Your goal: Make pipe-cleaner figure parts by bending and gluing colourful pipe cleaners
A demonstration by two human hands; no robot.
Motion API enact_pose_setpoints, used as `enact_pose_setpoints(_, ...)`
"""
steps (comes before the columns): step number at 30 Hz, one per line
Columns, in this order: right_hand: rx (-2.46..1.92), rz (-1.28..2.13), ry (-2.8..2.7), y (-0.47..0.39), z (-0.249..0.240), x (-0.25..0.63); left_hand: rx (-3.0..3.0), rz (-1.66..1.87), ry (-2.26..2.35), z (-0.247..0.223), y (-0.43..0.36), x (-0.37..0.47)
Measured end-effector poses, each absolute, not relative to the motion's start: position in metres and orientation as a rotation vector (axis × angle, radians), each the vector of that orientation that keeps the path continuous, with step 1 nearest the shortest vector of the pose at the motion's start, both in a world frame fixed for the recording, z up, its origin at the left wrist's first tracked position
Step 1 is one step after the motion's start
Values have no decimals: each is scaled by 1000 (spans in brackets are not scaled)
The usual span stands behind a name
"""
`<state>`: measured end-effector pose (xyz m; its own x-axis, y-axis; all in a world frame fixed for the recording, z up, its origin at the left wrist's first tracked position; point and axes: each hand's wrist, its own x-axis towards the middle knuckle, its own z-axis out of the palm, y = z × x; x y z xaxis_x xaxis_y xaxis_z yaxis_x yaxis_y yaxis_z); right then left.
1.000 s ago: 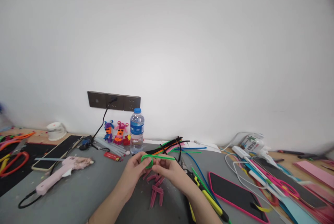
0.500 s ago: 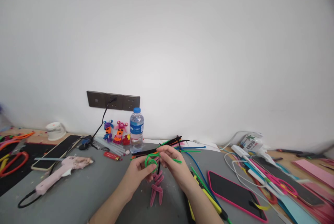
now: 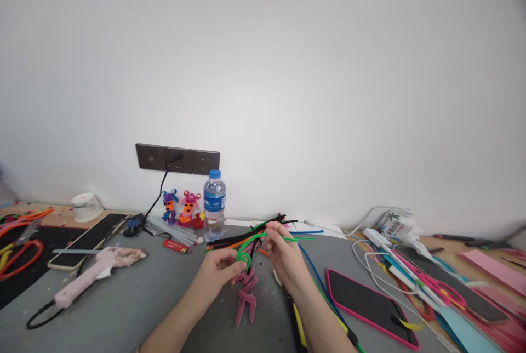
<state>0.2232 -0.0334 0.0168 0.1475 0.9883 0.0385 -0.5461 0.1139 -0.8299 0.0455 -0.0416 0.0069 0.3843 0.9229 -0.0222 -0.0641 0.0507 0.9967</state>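
Note:
A green pipe cleaner is wound into a small coil at one end. My left hand pinches this coil between thumb and fingers. My right hand, higher and to the right, has its thumb and fingertips closed on the loose length, which arches between the hands. Below them on the grey mat lies a pink fuzzy figure with bent limbs; its upper part is partly hidden by my left hand. Behind the hands is a bundle of black, orange and green pipe cleaners.
A water bottle stands by the wall beside two small figures. Left lies a pink glue gun with its cord. At right are a pink-cased phone, white cables and pink scissors. Yellow-black pliers handles lie near my right forearm.
My right hand has moved up and to the right, away from my left hand. The green length between them is drawn out into an arch, and the coil looks smaller.

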Motion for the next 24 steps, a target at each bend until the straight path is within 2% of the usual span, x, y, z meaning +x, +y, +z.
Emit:
enact_pose_setpoints(6, -771, 1255, -615, -30, 14, 225, 1372, 856, 832, 12, -45, 48)
enact_pose_setpoints(11, -752, 1375, -662, -32, 13, 217, 1348, 813, 836, 10, -46, 48)
enact_pose_setpoints(19, -902, 1401, -1212, -51, 28, 206, 1346, 755, 831, 10, -48, 49)
enact_pose_setpoints(24, -982, 1318, -1352, -51, 25, 201, 1417, 756, 882, 13, -50, 51)
